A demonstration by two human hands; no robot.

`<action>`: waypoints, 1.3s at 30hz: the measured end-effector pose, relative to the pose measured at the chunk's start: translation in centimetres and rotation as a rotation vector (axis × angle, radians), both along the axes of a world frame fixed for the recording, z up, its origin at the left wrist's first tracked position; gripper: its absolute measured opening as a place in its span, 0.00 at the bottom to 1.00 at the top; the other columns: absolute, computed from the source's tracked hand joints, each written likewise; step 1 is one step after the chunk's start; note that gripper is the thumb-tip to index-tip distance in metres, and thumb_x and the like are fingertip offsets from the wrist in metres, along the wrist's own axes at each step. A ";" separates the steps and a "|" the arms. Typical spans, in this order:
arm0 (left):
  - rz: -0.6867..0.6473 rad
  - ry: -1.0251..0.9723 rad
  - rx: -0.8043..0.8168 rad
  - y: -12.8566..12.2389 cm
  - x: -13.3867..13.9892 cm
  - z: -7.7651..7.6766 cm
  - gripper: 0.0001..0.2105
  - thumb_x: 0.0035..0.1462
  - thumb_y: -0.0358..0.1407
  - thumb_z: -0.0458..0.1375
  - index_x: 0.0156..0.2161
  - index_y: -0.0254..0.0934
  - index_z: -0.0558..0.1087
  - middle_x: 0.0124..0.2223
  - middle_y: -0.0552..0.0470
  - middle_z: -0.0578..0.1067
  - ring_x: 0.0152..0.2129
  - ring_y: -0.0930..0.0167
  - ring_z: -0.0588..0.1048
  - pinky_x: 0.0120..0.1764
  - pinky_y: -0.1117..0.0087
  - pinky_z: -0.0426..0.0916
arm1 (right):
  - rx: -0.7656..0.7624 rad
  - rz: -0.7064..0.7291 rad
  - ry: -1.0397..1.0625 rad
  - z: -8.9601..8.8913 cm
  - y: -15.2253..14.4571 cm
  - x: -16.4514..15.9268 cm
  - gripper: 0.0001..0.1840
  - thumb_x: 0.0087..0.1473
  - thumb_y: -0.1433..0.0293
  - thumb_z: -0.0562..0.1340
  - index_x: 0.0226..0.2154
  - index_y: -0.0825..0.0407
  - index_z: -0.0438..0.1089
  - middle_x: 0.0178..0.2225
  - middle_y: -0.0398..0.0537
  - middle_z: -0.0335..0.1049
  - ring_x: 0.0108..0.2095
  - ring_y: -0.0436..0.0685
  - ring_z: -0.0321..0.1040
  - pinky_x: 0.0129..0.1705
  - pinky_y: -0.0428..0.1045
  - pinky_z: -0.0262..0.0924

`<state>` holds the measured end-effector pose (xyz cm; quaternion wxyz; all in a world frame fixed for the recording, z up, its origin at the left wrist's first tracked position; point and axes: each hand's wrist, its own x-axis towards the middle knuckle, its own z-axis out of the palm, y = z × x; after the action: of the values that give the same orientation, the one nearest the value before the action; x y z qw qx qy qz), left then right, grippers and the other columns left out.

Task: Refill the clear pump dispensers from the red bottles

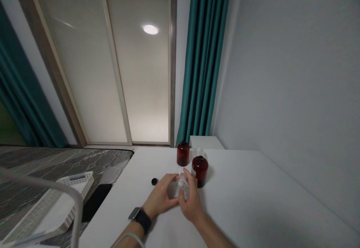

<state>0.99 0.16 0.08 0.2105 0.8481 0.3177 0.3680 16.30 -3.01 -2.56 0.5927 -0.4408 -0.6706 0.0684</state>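
Watching from afar through the head camera, I see a clear container on or just above the white table, between the two hands, its base too obscured for me to tell which. The left hand, a dark watch at its wrist, curves its fingers around the container's left side, while the right hand pinches the top between thumb and fingers. Just beyond stand two dark red bottles, and a small black cap lies near the left hand.
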 end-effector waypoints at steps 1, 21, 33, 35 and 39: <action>0.001 0.000 0.000 0.0 0.0 0.0 0.26 0.51 0.33 0.64 0.55 0.39 0.64 0.52 0.44 0.73 0.47 0.61 0.73 0.51 0.59 0.69 | 0.000 -0.009 0.011 0.0 0.0 0.0 0.36 0.52 0.76 0.57 0.64 0.48 0.52 0.50 0.55 0.65 0.49 0.63 0.65 0.53 0.61 0.64; -0.002 0.003 -0.002 0.0 -0.1 -0.4 0.28 0.51 0.35 0.66 0.56 0.38 0.63 0.52 0.44 0.72 0.47 0.62 0.73 0.52 0.60 0.68 | -0.099 0.033 0.156 0.0 0.0 0.1 0.39 0.51 0.76 0.56 0.64 0.48 0.47 0.45 0.52 0.66 0.46 0.60 0.68 0.52 0.61 0.63; -0.007 0.023 -0.001 -0.2 -0.6 -0.1 0.27 0.50 0.36 0.66 0.55 0.39 0.64 0.52 0.44 0.73 0.47 0.62 0.73 0.51 0.59 0.69 | -0.097 0.014 0.077 -0.1 -0.4 0.3 0.39 0.53 0.70 0.62 0.64 0.47 0.48 0.44 0.50 0.66 0.45 0.61 0.67 0.52 0.61 0.64; -0.016 0.018 0.001 -0.1 -0.7 -0.2 0.27 0.50 0.35 0.66 0.55 0.39 0.64 0.52 0.44 0.72 0.48 0.62 0.73 0.52 0.60 0.68 | -0.106 0.031 0.065 -0.3 -0.3 0.2 0.39 0.52 0.71 0.63 0.64 0.47 0.48 0.47 0.52 0.66 0.48 0.62 0.67 0.53 0.61 0.64; -0.019 0.021 0.010 -0.2 -0.6 -0.2 0.28 0.50 0.37 0.67 0.56 0.39 0.64 0.53 0.44 0.72 0.49 0.61 0.72 0.53 0.59 0.68 | -0.068 -0.031 0.006 -0.2 -0.2 0.2 0.34 0.52 0.73 0.62 0.60 0.48 0.56 0.46 0.53 0.66 0.47 0.62 0.67 0.53 0.62 0.64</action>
<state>0.35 -0.01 -0.13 0.2064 0.8559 0.3100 0.3587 16.51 -3.20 -2.80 0.5804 -0.4711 -0.6590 0.0835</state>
